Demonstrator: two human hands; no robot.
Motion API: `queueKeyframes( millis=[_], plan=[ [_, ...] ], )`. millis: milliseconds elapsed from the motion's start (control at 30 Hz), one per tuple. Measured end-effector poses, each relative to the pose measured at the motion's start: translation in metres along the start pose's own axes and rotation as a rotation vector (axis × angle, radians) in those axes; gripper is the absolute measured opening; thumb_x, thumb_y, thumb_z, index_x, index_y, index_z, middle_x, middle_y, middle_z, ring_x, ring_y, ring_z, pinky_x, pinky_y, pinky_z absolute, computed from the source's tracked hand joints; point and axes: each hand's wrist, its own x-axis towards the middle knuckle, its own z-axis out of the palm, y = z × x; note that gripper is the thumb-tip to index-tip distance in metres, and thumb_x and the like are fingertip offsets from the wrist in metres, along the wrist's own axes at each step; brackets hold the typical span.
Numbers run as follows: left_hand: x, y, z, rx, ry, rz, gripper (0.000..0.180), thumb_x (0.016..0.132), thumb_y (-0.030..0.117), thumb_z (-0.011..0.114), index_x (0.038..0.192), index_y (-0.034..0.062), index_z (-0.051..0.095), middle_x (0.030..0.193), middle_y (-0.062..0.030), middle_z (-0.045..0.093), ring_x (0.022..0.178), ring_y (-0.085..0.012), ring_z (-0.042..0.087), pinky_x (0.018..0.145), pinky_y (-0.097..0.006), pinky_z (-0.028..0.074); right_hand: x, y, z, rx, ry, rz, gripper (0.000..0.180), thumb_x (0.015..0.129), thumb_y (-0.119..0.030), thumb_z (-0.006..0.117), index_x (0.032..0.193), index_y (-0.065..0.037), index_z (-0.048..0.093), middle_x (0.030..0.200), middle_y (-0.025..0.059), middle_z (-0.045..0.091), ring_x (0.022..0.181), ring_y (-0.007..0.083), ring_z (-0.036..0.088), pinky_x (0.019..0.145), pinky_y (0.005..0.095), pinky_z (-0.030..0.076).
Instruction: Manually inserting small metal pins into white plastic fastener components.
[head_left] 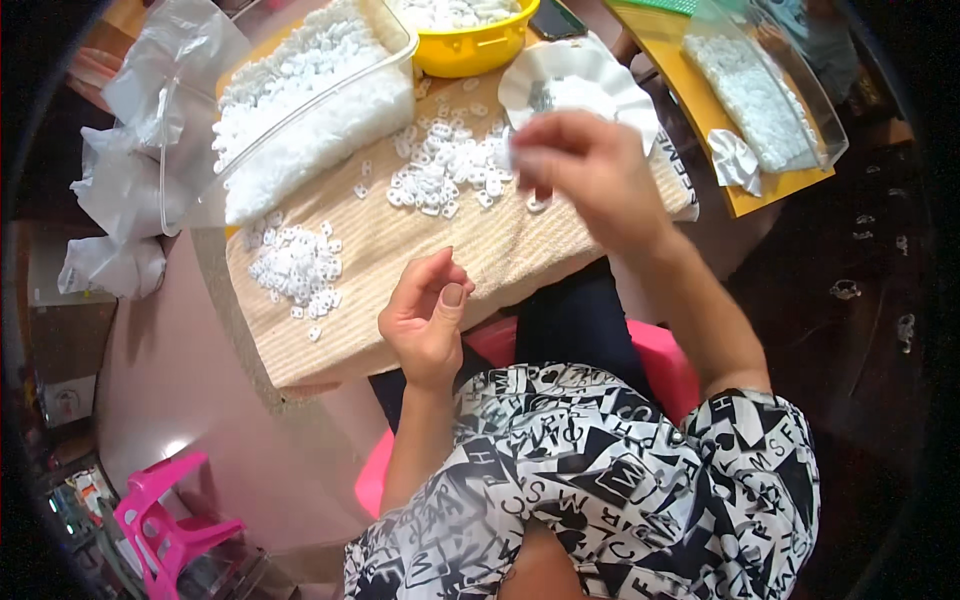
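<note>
White plastic tabs (440, 170) lie in 2 heaps on my beige striped cloth (500, 240), 1 near the middle, 1 at the left end. Beyond them I see a clear bin (400, 50) and a yellow basin (470, 55), both filled with white pieces. On the right, the right hand (585, 175) partly blocks my view of a white scalloped dish (518, 80); its fingers are curled and blurred, so I cannot tell whether they grip anything. My left hand (428, 325) is raised near the cloth's front edge, fingers loosely bent, grip unclear.
</note>
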Motion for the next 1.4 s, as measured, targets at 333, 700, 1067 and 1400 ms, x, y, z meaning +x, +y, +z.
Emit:
queueKeyframes(
  millis=[333,700,1067,1400],
  plan=[
    [0.012,0.000,-0.007,0.446,0.068,0.062,0.020,0.077,0.003,0.062,0.094,-0.0049,0.058,0.079,-0.0042,0.053,0.065,-0.0097,0.049,0.061,-0.020,0.041,0.159,-0.020,-0.042,-0.825,0.216,-0.443,0.023,0.069,-0.012,0.057,0.087,0.002,0.063,0.081,0.0202,0.062,0.078,0.0275,0.061,0.070,0.0329,0.046],
    [0.053,-0.005,-0.005,1.102,0.014,0.312,0.012,0.068,0.001,0.062,0.080,0.0021,0.062,0.075,-0.0105,0.053,0.070,-0.0254,0.049,0.064,-0.034,0.040,0.058,0.037,-0.100,-1.181,-0.007,-0.237,0.019,0.074,-0.014,0.060,0.089,-0.003,0.063,0.077,0.0179,0.061,0.071,0.0280,0.060,0.066,0.0329,0.046],
    [0.074,-0.015,0.007,1.442,-0.143,0.412,0.007,0.065,0.004,0.063,0.070,0.0018,0.059,0.073,-0.0131,0.053,0.069,-0.0297,0.049,0.065,-0.039,0.040,0.052,0.049,-0.126,-1.138,0.069,-0.152,0.017,0.072,-0.012,0.058,0.086,-0.005,0.064,0.081,0.0191,0.060,0.077,0.0332,0.059,0.071,0.0380,0.046],
    [0.051,-0.004,0.002,0.916,0.007,0.133,0.008,0.077,0.003,0.060,0.084,-0.0005,0.061,0.073,-0.0057,0.057,0.065,-0.0135,0.052,0.058,-0.023,0.040,0.082,0.074,-0.104,-1.443,-0.060,-0.326,0.012,0.072,-0.007,0.053,0.080,-0.001,0.060,0.077,0.0183,0.058,0.076,0.0329,0.057,0.069,0.0383,0.045]
  ],
)
